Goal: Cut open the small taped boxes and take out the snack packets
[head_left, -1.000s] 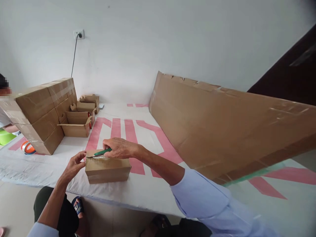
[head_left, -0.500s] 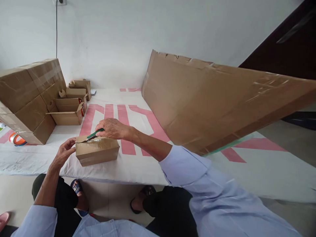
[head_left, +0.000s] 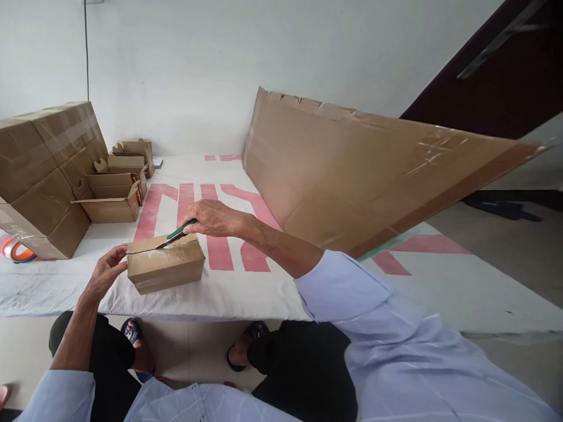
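A closed, taped cardboard box (head_left: 167, 275) lies near the table's front edge. At its left end is my left hand (head_left: 105, 271), thumb and fingers gripping the corner. Above the box, my right hand (head_left: 213, 218) is wrapped round a green-handled knife (head_left: 181, 230) with a metal blade. The blade slants down to the left, and its tip touches the seam along the box's top. A slit line runs from the tip toward the box's left edge.
Large taped cartons (head_left: 48, 170) stand at the left, with several open small boxes (head_left: 109, 208) beside them. A roll of orange tape (head_left: 20, 252) lies at far left. A big cardboard panel (head_left: 343, 176) leans across the right side of the white-covered table (head_left: 259, 293).
My right hand has drawn the knife rightward along the box's top seam. The left hand stays at the box's left end. The whole view has shifted slightly.
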`<state>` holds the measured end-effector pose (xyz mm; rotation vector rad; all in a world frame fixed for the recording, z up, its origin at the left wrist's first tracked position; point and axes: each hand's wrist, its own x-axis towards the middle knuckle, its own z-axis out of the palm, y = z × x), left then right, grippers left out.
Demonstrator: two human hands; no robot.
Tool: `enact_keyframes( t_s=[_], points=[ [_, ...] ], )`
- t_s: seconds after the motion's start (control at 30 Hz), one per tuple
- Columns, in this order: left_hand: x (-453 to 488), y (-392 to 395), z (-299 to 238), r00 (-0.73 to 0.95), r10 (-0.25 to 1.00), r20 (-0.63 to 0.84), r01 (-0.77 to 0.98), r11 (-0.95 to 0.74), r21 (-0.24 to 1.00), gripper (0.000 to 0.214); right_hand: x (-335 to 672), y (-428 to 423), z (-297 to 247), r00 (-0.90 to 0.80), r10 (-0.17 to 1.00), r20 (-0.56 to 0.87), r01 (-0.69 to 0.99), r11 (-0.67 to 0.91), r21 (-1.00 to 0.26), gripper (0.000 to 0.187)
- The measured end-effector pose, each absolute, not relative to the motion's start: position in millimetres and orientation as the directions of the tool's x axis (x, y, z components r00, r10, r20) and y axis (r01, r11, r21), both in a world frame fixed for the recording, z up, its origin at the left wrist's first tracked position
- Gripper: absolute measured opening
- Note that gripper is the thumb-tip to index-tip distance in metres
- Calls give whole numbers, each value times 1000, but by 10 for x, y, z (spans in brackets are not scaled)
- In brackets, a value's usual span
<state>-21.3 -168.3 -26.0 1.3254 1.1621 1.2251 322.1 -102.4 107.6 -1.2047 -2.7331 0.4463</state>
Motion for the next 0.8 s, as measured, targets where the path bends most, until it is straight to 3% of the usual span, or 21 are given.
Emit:
enact_keyframes(
  t_s=[0.17,0.37,0.6,0.67,0.8],
  points=[
    [-217,-1688,-260,51,995,89,36,-91,995,55,3369,-1032,1055,-657,754,12,703,618,-352,26],
    [-251,-1639,-334,34,996,86,14,-87,996,65,3662,-1041,969,-570,822,-4,795,550,-255,26],
    [-258,-1608,-344,75,994,80,29,-82,996,63,4191,-1117,932,-520,852,60,759,493,-425,28],
    [-272,-1604,-353,77,994,72,43,-76,996,65,4432,-1215,815,-419,900,117,752,416,-512,32],
    [-298,-1584,-390,64,995,77,83,-82,993,68,4719,-1529,42,-24,963,267,736,198,-647,49]
  ],
)
